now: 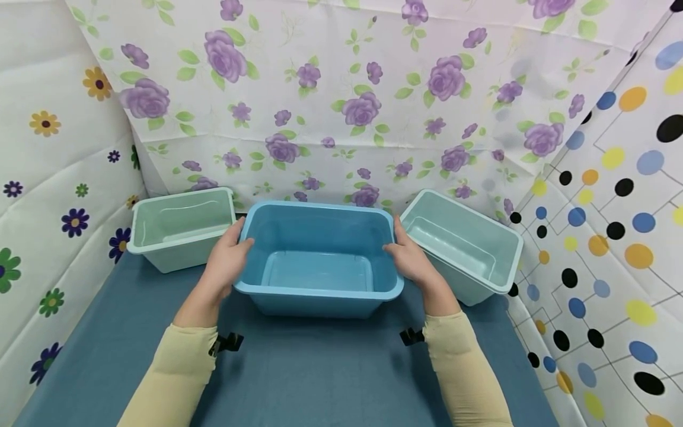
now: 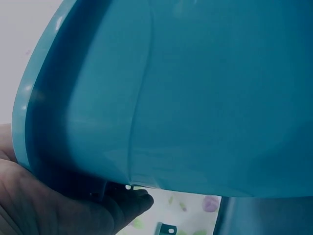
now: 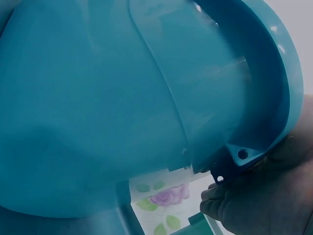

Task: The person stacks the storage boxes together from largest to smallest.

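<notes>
A blue rectangular plastic basin [image 1: 320, 302] is in the middle of the head view, its open top facing up. My left hand [image 1: 228, 256] grips its left rim, thumb over the edge and fingers under it. On the opposite rim my right hand [image 1: 411, 255] holds on the same way. In the left wrist view the basin's outer wall [image 2: 195, 98] fills most of the picture, with the left hand [image 2: 58, 205] at the lower left. The right wrist view shows the right hand [image 3: 264, 196] under the rim, beside a small tab with holes.
A pale green basin [image 1: 187, 252] stands at the back left, and another pale green basin [image 1: 464, 267] sits angled at the right, near the right hand. Blue cloth [image 1: 320, 379] covers the table. Flowered sheeting [image 1: 331, 89] hangs behind, dotted sheeting [image 1: 613, 237] at the right.
</notes>
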The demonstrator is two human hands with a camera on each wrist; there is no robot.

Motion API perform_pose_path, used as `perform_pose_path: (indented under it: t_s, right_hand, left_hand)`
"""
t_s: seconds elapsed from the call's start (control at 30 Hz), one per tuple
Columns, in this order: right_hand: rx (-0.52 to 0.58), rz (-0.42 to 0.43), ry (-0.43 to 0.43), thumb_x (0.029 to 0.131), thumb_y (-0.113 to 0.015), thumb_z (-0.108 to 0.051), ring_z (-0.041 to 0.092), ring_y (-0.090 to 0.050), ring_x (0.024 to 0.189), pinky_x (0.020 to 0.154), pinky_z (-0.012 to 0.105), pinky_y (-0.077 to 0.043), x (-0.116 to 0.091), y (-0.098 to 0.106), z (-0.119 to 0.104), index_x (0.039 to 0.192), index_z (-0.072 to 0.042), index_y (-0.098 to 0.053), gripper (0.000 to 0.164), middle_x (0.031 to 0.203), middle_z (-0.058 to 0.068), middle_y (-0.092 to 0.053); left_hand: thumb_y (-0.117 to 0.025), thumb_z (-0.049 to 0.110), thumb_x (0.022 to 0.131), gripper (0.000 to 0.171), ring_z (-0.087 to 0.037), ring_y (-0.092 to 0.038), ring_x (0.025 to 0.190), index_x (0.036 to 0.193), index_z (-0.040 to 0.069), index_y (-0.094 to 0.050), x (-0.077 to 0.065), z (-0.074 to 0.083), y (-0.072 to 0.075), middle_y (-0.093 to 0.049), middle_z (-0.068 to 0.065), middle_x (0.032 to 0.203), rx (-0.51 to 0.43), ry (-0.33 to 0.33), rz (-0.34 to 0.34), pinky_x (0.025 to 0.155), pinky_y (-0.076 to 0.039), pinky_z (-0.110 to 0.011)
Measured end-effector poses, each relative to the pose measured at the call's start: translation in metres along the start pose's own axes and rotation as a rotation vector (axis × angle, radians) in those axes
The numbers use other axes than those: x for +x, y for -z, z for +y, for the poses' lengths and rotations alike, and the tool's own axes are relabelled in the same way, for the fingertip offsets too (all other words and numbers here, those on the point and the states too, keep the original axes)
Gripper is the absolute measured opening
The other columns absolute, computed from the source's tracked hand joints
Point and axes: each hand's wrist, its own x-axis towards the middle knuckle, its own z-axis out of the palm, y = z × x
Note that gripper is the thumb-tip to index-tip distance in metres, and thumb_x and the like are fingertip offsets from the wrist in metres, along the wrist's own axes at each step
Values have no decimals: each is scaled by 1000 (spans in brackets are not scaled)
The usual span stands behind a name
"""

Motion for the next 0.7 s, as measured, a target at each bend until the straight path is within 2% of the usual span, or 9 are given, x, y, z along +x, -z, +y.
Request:
perform_pose_path:
  t_s: [0.3, 0.7]
  right_hand:
    - [28, 15, -4, 117, -45, -20, 29, 6, 171, 137, 57, -5, -6, 1, 2, 179, -15, 7, 81, 186, 3, 10]
    - [76, 32, 15, 115, -45, -15, 30, 6, 171, 136, 58, -4, -13, -1, 5, 179, -12, 5, 81, 187, 5, 8]
  left_hand:
    - [-39, 19, 121, 69, -37, 0, 171, 180, 14, -3, -9, 1, -4, 2, -11, 187, -12, 3, 6, 133, -14, -67]
    - [-39, 18, 121, 69, -37, -3, 171, 180, 15, -2, -22, 2, -10, 1, -9, 187, -26, 7, 18, 133, -15, -66]
